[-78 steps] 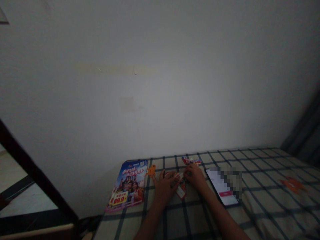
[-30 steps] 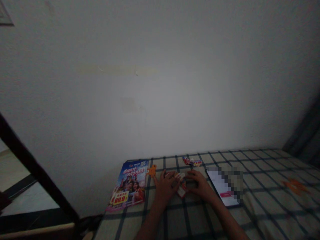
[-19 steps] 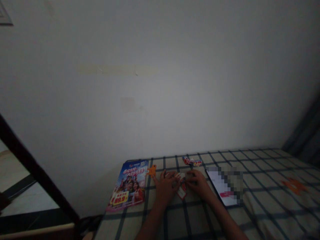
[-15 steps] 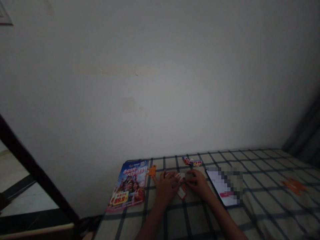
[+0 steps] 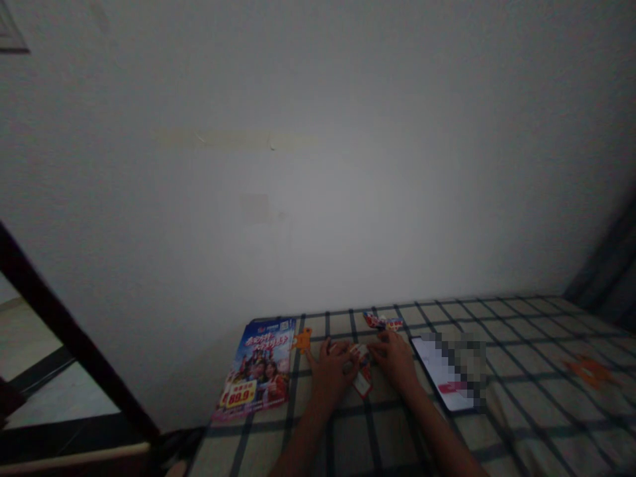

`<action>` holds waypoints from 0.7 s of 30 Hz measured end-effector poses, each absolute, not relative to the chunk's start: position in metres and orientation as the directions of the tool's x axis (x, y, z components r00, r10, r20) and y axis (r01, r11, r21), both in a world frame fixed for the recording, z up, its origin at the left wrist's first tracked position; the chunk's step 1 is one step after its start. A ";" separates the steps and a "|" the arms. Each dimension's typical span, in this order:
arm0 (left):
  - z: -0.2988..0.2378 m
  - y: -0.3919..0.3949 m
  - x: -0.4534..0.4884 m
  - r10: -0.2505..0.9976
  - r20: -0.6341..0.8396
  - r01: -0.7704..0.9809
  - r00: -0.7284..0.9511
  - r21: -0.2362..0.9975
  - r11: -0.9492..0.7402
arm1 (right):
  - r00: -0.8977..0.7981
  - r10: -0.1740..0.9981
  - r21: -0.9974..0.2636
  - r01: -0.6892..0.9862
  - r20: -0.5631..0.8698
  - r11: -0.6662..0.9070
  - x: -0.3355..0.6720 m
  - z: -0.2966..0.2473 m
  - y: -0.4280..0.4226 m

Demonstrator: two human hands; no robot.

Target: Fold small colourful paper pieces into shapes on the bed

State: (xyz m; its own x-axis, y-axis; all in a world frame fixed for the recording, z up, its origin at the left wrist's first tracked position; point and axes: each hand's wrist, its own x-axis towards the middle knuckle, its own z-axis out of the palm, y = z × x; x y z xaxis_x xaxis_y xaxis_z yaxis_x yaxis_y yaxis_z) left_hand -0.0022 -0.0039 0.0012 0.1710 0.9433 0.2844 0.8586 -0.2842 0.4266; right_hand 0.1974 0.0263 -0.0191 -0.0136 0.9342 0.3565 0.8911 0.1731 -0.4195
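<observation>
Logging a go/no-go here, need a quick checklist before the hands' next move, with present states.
1. Left hand on the red-edged paper piece: ok, fingers over its upper part.
2. Right hand at the same piece: ok, fingertips by its right side. Firmness of pinch: cannot tell.
3. Whole piece visible: not ok, fingers cover much of it.
4. Phone out of the way: ok, lies to the right of both hands.
5. Right hand apart from the colourful folded paper beyond it: cannot tell, they nearly meet in view.
6. Lighting: not ok, dim.

Home interior, checked cloth (image 5: pixel 527 371), scuffed wall (image 5: pixel 377 199), dark curtain (image 5: pixel 609 258)
</observation>
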 end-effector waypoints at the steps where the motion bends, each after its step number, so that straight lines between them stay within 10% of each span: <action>1: 0.001 -0.004 -0.002 0.943 0.288 0.856 0.168 0.432 -0.284 | -0.005 0.931 -0.414 0.895 0.365 0.167 0.196 -0.018 0.025; 21: -0.009 -0.001 -0.003 0.928 0.338 0.864 0.160 0.407 -0.297 | -0.015 0.908 -0.439 0.872 0.419 0.217 0.198 -0.030 0.028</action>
